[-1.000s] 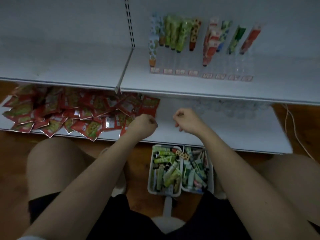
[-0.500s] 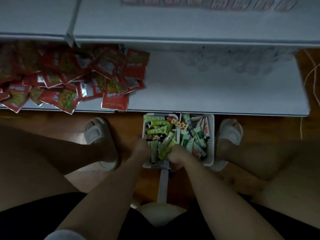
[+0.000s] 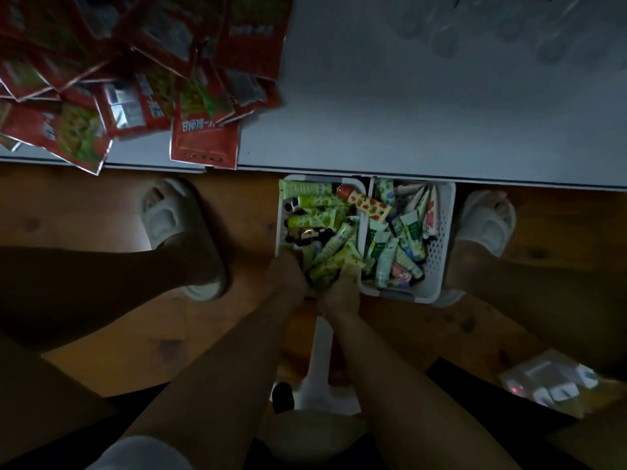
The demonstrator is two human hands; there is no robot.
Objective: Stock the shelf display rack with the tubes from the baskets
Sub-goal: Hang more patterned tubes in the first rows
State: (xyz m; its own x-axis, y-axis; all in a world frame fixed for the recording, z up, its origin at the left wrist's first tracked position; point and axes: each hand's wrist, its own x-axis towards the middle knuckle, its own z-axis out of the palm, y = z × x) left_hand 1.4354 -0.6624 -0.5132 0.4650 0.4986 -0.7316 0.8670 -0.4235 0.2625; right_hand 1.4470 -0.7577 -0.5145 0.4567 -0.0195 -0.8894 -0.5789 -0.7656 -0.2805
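Head view looks steeply down, dim light. Both bare forearms reach from the bottom of the frame toward lower centre, converging at the near end of the left white plastic basket (image 3: pixel 282 212). The left hand (image 3: pixel 286 274) sits at that basket's near left corner, back of the hand up, wrist bent down into the contents. The right hand (image 3: pixel 341 293) is just beside it, to the right, knuckles toward the camera. The fingers of both hands are buried among the green patterned tubes (image 3: pixel 330 262) and hidden from view; whether they grip a tube or lie loose cannot be told.

The left basket holds a jumble of green-and-white tubes, some dark-capped. One red-and-cream patterned tube (image 3: pixel 364 202) lies slanted across the divide between the two baskets. The right white perforated basket (image 3: pixel 441 239) touches the left one and holds more tubes, green, white and pink. Both baskets stand on the brown wooden floor (image 3: pixel 112 337), their far ends against the edge of the grey bottom shelf (image 3: pixel 407 123).

Upper left of the frame: a heap of red foil snack packets (image 3: pixel 135 83) on that shelf, one overhanging the edge. A pale slipper (image 3: pixel 176 232) sits left of the baskets, another pale slipper (image 3: pixel 485 222) right of them. Lower right: a clear wrapped packet (image 3: pixel 549 385) on the floor, blurred.
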